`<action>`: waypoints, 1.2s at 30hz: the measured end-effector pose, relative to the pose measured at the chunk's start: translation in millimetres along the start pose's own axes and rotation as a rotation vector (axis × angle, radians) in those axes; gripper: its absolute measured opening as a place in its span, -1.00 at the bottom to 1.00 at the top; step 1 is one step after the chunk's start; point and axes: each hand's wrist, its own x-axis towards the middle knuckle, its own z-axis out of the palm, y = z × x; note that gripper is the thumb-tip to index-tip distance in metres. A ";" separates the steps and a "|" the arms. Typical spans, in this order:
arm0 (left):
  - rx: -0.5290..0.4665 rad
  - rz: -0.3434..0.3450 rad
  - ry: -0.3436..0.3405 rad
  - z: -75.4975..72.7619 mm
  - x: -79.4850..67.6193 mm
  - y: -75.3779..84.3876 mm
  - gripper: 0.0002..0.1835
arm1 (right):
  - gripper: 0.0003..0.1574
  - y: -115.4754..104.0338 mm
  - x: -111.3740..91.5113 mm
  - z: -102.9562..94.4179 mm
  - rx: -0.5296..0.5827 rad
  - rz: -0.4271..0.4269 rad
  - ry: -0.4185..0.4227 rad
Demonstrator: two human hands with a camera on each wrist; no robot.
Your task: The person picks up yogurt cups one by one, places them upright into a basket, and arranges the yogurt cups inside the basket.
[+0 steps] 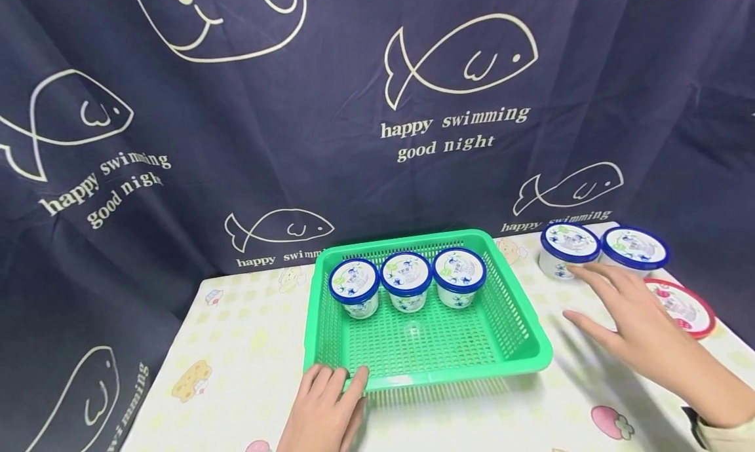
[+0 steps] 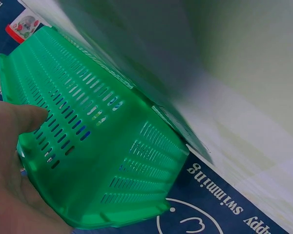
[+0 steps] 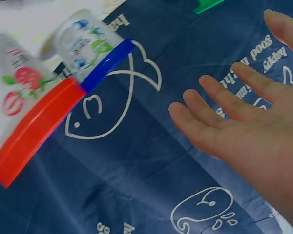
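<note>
Left hand (image 1: pixel 324 403) is clamped on green basket (image 1: pixel 451 375); beyond right hand (image 1: pixel 639 324), fingers parted, blue-lidded tubs (image 1: pixel 569 240) are seen.

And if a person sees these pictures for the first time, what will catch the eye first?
Probably the bright green basket on the table, with three blue-lidded tubs in a row along its far side. Behind hangs a dark blue cloth with pale fish drawings. At the table's right, a single red-lidded tub stands out.
</note>
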 end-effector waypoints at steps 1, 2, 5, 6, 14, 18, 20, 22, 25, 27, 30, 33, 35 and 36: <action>-0.001 0.001 -0.001 0.2 0.6 -0.1 -0.58 | -0.13 2.9 -1.9 -0.7 -0.004 0.005 0.003; 0.001 0.002 -0.005 0.6 1.0 -0.2 -0.58 | -0.13 5.6 -4.2 -1.6 -0.011 0.012 0.004; 0.006 0.008 -0.012 1.4 1.4 -0.6 -0.56 | -0.15 13.0 -13.2 -3.9 -0.039 0.056 0.002; 0.007 0.010 -0.011 1.6 1.3 -0.7 -0.56 | -0.16 15.1 -16.7 -4.4 -0.048 0.075 -0.001; 0.006 0.008 -0.021 2.4 -0.9 0.1 -0.53 | -0.21 29.7 -37.3 -7.4 -0.082 0.160 0.000; 0.003 0.000 -0.021 1.7 -0.4 0.5 -0.53 | -0.21 37.1 -41.7 -9.7 -0.113 0.202 -0.003; 0.004 -0.005 -0.026 1.3 -0.4 0.4 -0.54 | -0.22 40.7 -43.6 -10.7 -0.123 0.215 -0.005; 0.007 -0.001 -0.021 1.1 -0.3 0.3 -0.54 | -0.21 43.8 -45.3 -11.6 -0.134 0.231 -0.008; 0.009 0.004 -0.008 1.1 -0.3 0.1 -0.55 | -0.19 47.9 -47.3 -12.0 -0.164 0.272 -0.028; 0.008 0.008 0.000 1.0 -0.1 0.0 -0.55 | -0.14 50.7 -48.5 -12.0 -0.197 0.309 -0.049; 0.011 0.007 0.001 0.7 0.1 -0.3 -0.54 | -0.09 55.2 -49.2 -11.5 -0.245 0.343 -0.072; 0.015 0.001 -0.006 0.2 0.0 -0.3 -0.53 | -0.04 60.5 -50.5 -11.4 -0.263 0.356 -0.081; 0.014 0.002 -0.002 0.2 0.0 -0.2 -0.52 | -0.04 63.9 -52.0 -10.9 -0.263 0.365 -0.084; 0.013 0.001 -0.003 0.2 -0.1 -0.1 -0.52 | -0.04 65.4 -52.7 -10.6 -0.259 0.367 -0.082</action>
